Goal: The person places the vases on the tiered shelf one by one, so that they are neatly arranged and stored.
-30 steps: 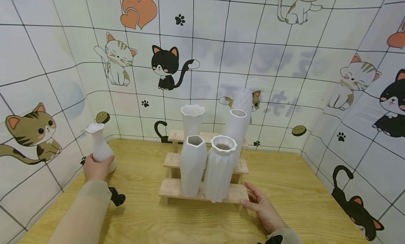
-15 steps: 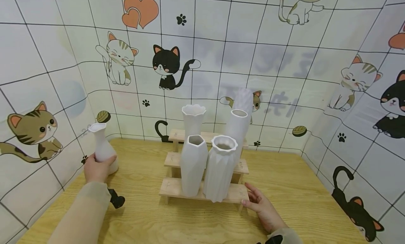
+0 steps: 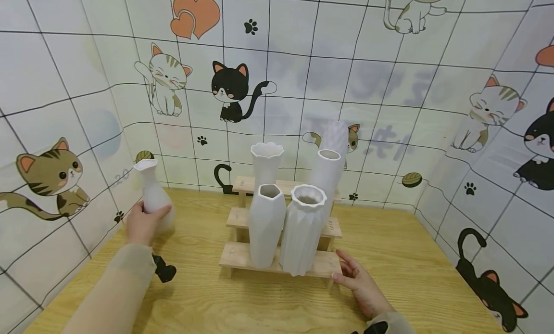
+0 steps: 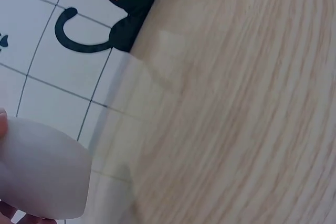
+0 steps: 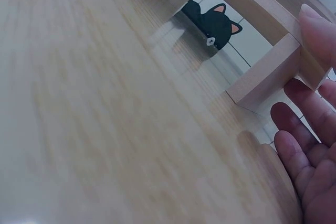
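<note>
On the left in the head view, my left hand (image 3: 143, 224) grips a white vase (image 3: 156, 197) with a narrow neck and flared rim around its rounded body. In the left wrist view the lower part of that vase (image 4: 47, 171) shows, with a few fingertips at its edge. A three-step wooden stand (image 3: 237, 256) is in the middle. My right hand (image 3: 361, 286) holds the right end of its lowest step between thumb and fingers. On the stand's front are a faceted vase (image 3: 266, 228) and a ribbed vase (image 3: 300, 240).
Behind them stand a scalloped-rim vase (image 3: 266, 163), a smooth round-mouthed vase (image 3: 325, 177) and a tall textured vase (image 3: 335, 134). The wood-grain table (image 3: 381, 242) meets walls with a cat-patterned covering (image 3: 294, 74) at the back and both sides.
My left hand has moved the narrow-necked vase right and slightly up, toward the stand. The right hand and the stand have stayed in place. The head view has shifted a little.
</note>
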A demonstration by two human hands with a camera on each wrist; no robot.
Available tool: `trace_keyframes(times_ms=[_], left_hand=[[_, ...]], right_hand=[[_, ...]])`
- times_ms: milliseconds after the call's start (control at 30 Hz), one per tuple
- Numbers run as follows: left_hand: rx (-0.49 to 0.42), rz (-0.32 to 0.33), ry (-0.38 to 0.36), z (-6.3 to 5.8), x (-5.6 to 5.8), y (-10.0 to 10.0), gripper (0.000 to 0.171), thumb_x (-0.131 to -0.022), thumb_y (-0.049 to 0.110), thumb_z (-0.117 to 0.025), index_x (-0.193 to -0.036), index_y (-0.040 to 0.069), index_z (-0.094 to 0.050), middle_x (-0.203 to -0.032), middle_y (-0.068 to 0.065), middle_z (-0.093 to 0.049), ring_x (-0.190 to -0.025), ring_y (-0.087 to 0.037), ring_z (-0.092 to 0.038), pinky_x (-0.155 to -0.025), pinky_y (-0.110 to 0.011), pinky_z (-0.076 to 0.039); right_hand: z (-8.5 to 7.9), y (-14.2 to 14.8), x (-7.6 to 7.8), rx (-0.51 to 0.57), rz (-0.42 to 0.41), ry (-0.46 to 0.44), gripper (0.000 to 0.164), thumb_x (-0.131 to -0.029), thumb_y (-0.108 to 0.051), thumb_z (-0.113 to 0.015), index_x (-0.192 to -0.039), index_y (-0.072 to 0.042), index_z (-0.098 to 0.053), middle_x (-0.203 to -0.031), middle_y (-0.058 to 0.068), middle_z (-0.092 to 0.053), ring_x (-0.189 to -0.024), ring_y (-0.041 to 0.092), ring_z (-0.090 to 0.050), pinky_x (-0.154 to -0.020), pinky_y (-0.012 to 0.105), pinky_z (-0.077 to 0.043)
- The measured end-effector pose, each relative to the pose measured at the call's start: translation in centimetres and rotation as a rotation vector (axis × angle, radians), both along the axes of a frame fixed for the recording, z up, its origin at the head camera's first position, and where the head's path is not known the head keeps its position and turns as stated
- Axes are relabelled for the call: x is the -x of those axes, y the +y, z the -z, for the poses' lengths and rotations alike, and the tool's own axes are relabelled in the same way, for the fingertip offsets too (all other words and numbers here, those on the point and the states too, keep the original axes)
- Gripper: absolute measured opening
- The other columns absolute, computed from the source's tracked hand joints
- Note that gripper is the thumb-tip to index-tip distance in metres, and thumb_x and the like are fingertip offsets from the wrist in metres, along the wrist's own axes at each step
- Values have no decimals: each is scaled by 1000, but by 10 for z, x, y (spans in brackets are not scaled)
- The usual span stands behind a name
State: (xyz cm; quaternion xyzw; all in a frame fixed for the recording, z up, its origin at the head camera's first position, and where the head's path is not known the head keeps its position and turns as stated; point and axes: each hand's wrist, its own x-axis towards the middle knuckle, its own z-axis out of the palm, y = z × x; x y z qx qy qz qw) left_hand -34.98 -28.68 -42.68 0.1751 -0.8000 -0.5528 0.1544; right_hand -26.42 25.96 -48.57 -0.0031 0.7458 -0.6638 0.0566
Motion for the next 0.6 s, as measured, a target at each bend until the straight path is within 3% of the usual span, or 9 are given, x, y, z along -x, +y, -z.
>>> trace_keyframes(times_ms=[267,600], left_hand=[[41,91,17,-21,0,23,99,-82,51,-71,-152,3,-20,-148,-24,-35,-129,-43,-40,-102,-58,-36],[30,168,57,-51,-1,48,95,-83,47,-73,-150,1,-24,-145,-24,-38,-127,-43,-42,-100,-59,-37]], right_hand=[[0,0,-2,1,0,3,74,-88,-12,-71,-150,-9,-31,-139,21,-46,-121,29,-48,-105,53,-31],[1,1,0,13,-42,16,76,-88,-11,-70,-151,-7,-27,-139,22,-46,-114,21,-53,-103,45,-32]])
